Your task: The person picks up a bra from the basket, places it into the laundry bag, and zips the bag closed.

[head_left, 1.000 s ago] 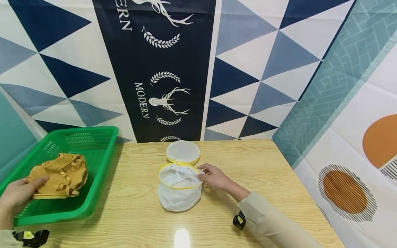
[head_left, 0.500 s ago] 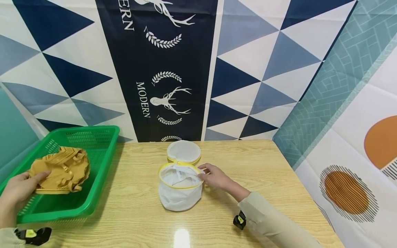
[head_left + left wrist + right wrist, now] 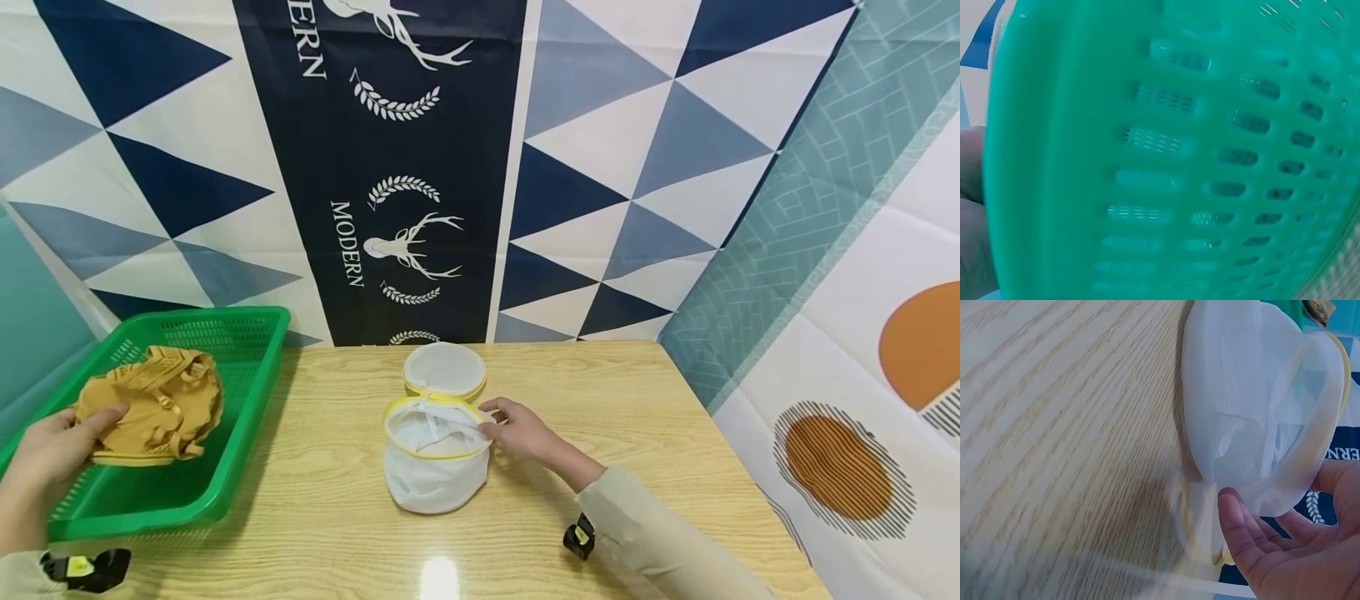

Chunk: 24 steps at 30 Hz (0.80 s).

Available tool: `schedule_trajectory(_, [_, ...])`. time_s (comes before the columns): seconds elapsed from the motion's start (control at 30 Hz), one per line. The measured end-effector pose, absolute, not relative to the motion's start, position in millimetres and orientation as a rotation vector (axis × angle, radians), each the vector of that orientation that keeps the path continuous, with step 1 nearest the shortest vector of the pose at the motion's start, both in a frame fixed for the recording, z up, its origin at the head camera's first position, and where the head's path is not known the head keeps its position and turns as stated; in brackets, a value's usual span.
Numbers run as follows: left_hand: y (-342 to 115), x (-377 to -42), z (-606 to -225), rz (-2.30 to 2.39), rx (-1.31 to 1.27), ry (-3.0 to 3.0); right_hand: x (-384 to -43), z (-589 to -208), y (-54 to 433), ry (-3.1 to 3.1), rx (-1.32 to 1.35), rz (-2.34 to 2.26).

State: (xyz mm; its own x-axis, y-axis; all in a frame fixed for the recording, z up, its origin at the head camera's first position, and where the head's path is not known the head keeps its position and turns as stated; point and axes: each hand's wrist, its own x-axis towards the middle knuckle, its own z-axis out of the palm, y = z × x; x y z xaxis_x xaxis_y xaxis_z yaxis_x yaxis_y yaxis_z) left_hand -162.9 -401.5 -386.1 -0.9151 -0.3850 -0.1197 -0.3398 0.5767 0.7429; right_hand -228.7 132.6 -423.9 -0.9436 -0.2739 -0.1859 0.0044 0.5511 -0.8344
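Note:
My left hand (image 3: pixel 54 457) grips a mustard-yellow bra (image 3: pixel 153 408) with thin straps and a patterned band, folded together, over the green basket. A white mesh laundry bag (image 3: pixel 435 483) with a yellow zip rim stands upright on the table, its round lid (image 3: pixel 444 369) folded back behind it. At the bag's right side, my right hand (image 3: pixel 521 429) pinches the rim between thumb and fingers. The right wrist view shows this hand (image 3: pixel 1300 550) on the bag's thin mesh edge (image 3: pixel 1291 481). Basket wall hides most of the left hand in the left wrist view.
The slotted green plastic basket (image 3: pixel 251 425) occupies the table's left side; its wall (image 3: pixel 1072 156) fills the left wrist view. The wooden table (image 3: pixel 600 375) meets a patterned wall cloth (image 3: pixel 412 150) at the back. Another cloth (image 3: pixel 840 350) hangs at the right.
My left hand has lifted the bra slightly and shifted it a little to the right over the basket. The right hand and the laundry bag stay in place.

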Motion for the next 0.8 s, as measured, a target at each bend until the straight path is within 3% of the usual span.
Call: schedule_trajectory(0.8, [-366.3,-170.2,-361.5,-1.203,0.577,-2.759,-223.6,-417.1,131.2,2.500,-0.244,-1.354])
